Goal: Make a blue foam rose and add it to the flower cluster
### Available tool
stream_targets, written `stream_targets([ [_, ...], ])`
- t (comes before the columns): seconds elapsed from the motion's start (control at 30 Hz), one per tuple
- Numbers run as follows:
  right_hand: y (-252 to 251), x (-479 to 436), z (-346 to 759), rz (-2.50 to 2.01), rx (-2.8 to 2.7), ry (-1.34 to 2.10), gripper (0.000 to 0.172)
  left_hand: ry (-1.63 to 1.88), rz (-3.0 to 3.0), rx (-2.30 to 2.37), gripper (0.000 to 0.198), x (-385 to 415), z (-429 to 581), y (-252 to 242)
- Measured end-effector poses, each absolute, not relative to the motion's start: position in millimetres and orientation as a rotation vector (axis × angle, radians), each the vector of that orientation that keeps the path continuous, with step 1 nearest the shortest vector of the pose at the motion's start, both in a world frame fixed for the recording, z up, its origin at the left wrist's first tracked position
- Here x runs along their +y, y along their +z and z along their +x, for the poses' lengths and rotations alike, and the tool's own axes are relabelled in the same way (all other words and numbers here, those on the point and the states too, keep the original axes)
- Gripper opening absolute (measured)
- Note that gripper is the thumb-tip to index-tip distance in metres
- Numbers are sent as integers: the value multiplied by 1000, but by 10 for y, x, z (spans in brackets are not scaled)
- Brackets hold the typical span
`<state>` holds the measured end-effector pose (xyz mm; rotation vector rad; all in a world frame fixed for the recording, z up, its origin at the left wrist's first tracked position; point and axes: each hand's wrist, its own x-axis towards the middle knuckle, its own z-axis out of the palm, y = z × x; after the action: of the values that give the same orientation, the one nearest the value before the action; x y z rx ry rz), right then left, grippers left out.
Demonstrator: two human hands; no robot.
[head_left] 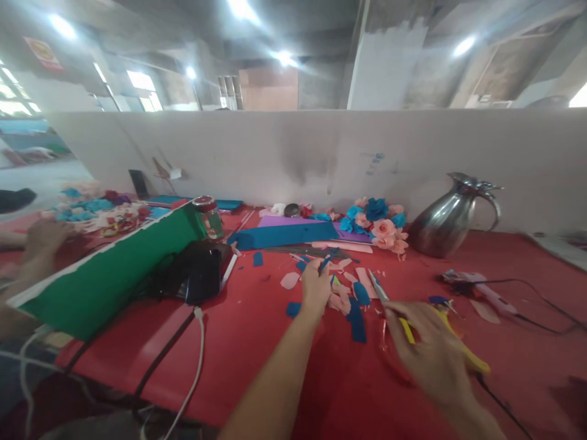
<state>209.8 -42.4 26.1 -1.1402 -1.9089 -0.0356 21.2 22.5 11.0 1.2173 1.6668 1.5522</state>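
Note:
My left hand (316, 284) is closed on a small blue paper piece (324, 264) above scattered pink and blue scraps on the red table (257, 379). My right hand (424, 339) is over scissors (378, 286) whose blades point up and left; blur hides how its fingers meet the handles. Beside that hand lies a yellow-handled tool (463, 348), partly covered by it. A dark blue paper strip (358, 321) and a pink paper strip (367, 282) rest between my hands. Farther back is a long blue paper sheet (284, 235) over purple paper.
A steel jug (444, 220) stands at the back right, beside pink and blue paper flowers (378, 223). A corded pink tool (490, 299) lies right. On the left are a phone (204, 281), a glass jar (208, 217), a green panel (114, 275) and another person's hand (48, 238).

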Motion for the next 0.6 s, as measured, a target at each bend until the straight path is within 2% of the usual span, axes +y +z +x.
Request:
stream_targets([
  [0.1,291,-384,1766,-1130,-1937,228,21,1576,1191,1478,19,174,257,201],
  [0.2,234,-248,1597,-1227,-1862,416,24,1398,1207,1260,21,99,390,274],
  [0.33,145,-114,1563,-1199,-1706,613,22,1212,1263,1201,24,-24,598,303],
  [0.4,123,-99,1588,-1166,-1642,687,20,1182,1210,1172,35,-86,632,330],
  [0.53,108,-120,1668,-1137,-1523,633,22,1020,1161,1038,78,-102,365,492],
  [0.57,105,-129,1685,-1159,-1493,626,24,993,1181,1054,76,-58,215,548],
  [0.6,103,-141,1696,-1190,-1477,642,25,994,1217,1112,66,12,36,603],
])
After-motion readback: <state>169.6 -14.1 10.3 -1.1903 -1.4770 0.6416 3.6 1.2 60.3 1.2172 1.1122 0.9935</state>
